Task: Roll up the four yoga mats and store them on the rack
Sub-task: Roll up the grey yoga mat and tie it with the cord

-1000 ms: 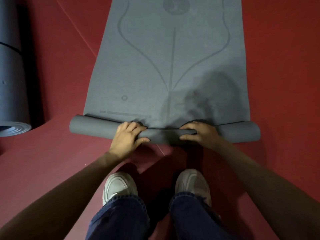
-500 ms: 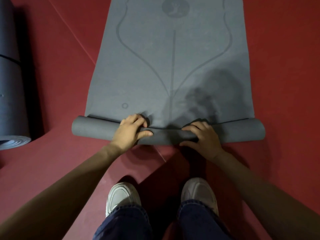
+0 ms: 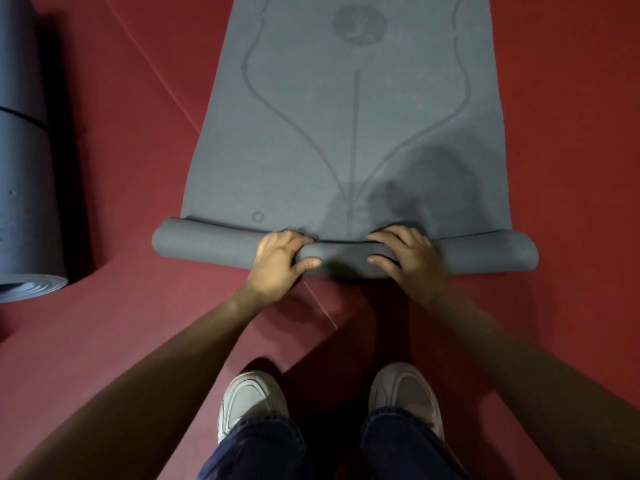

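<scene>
Here, left hand (image 3: pixel 281 259) and right hand (image 3: pixel 410 258) grip the grey mat (image 3: pixel 398 116); its round emblem (image 3: pixel 360 26) is illegible.

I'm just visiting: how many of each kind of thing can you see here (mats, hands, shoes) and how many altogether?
Yoga mats: 2, the grey mat, partly rolled, and the dark rolled mat at the left edge.
Hands: 2, the left hand and the right hand, both gripping the grey mat's roll.
Shoes: 2, the left shoe and the right shoe, both white.
Total: 6

Dim, soft-focus view; dark shadows below the forearms
</scene>
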Tool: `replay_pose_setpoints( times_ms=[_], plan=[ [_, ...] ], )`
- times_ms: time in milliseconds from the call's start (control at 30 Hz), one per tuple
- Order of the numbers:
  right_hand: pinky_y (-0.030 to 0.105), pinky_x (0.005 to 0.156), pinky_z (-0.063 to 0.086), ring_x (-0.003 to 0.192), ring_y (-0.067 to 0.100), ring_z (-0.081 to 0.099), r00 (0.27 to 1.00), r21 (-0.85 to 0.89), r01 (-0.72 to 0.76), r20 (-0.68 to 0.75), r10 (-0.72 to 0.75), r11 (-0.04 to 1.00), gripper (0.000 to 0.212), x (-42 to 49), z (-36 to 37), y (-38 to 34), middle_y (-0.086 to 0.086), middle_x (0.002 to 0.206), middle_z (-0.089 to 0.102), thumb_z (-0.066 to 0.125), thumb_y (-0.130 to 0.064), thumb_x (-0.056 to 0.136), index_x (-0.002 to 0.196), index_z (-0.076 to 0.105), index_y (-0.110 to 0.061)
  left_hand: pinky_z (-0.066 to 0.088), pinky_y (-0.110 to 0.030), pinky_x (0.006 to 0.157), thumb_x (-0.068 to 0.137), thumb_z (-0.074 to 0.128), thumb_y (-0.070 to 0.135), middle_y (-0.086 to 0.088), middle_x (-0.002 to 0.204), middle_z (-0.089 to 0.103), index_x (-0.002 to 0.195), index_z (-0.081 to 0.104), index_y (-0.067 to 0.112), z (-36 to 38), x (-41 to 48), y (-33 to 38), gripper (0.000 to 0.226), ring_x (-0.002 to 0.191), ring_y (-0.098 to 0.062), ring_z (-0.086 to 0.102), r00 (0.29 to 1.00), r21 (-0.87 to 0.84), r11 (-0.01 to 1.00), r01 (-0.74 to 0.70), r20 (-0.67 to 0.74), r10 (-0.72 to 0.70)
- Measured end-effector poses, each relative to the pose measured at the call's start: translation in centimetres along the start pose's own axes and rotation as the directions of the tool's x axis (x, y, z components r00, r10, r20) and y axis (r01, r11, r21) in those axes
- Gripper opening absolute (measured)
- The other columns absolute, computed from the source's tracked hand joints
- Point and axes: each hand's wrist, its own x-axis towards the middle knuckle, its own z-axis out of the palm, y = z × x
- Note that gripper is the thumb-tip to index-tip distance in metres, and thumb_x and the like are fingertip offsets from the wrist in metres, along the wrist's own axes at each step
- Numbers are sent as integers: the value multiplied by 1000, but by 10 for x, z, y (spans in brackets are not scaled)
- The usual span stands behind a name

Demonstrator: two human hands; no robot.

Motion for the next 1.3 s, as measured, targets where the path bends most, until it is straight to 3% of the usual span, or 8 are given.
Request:
replay_pose_setpoints(
  times_ms=[100, 267, 500, 700, 900, 1033, 1133, 1300],
  plan=[
    [40, 94, 38, 103, 33, 57, 988, -59, -26, -155, 17, 998, 33, -18, 19, -15, 13, 112, 61, 53, -33, 88, 111, 67, -14, 26, -28, 98, 79, 50, 67, -4, 119, 62, 123, 63, 20, -12, 24, -1, 66, 115, -25, 51, 986, 1, 996, 90, 141, -89],
    [41, 104, 30, 118, 27, 47, 995, -158, 70, -57, -80, 985, 60, -24, 22, 2, 12, 123, 58, 56, -53, 81, 124, 60, -12, 26, -27, 102, 87, 58, 51, -5, 125, 60, 127, 60, 22, -17, 38, 3, 49, 122, -25, 49, 963, 73, 990, 123, 232, -137],
    [27, 100, 24, 112, 22, 51, 990, -21, -45, 136, 48, 999, 60, 19, 0, 5, 2, 116, 62, 55, -61, 75, 121, 63, -22, 20, -48, 110, 92, 45, 42, -14, 127, 56, 128, 57, 14, 11, -15, 17, 47, 124, -29, 45, 966, 195, 981, -3, -251, 53],
    [30, 107, 23, 129, 23, 43, 904, -66, -72, 417, 93, 995, 54, 61, -17, 10, 5, 138, 52, 59, -48, 88, 135, 50, -23, 14, -51, 113, 89, 36, 54, -9, 138, 53, 136, 52, 14, 2, 9, 8, 64, 135, -28, 40, 997, 232, 973, -12, -67, 28],
    [39, 104, 27, 121, 29, 51, 997, -208, 65, -33, -74, 976, 52, 29, -2, 8, 6, 130, 57, 48, -46, 89, 132, 55, -19, 2, -34, 113, 93, 39, 57, 0, 143, 46, 142, 42, 24, -24, 53, 3, 59, 137, -17, 31, 997, 148, 988, 34, 61, -44],
    [49, 109, 24, 133, 30, 38, 986, -348, 78, 163, -22, 934, 95, 35, -5, 14, 8, 142, 46, 79, -49, 62, 143, 40, -19, 5, -35, 113, 90, 51, 55, -1, 141, 46, 142, 41, 23, -33, 67, 6, 62, 135, -18, 31, 984, 163, 986, 47, 161, -74],
    [43, 107, 23, 130, 28, 37, 972, -428, 23, 222, 81, 903, 89, 53, -10, 5, 8, 140, 44, 77, -45, 69, 144, 36, -18, 10, -38, 112, 64, 68, 69, -8, 136, 47, 139, 39, 14, -38, 67, 6, 98, 131, -23, 36, 977, 260, 966, -6, 209, -50],
    [41, 100, 28, 119, 31, 46, 975, -483, 43, 211, 69, 875, 73, 57, -13, 2, 11, 130, 52, 70, -44, 77, 137, 41, -14, 19, -40, 105, 83, 56, 59, -10, 134, 48, 134, 40, 11, -36, 64, 9, 72, 125, -27, 41, 983, 499, 857, -128, 181, 41]
  ],
)
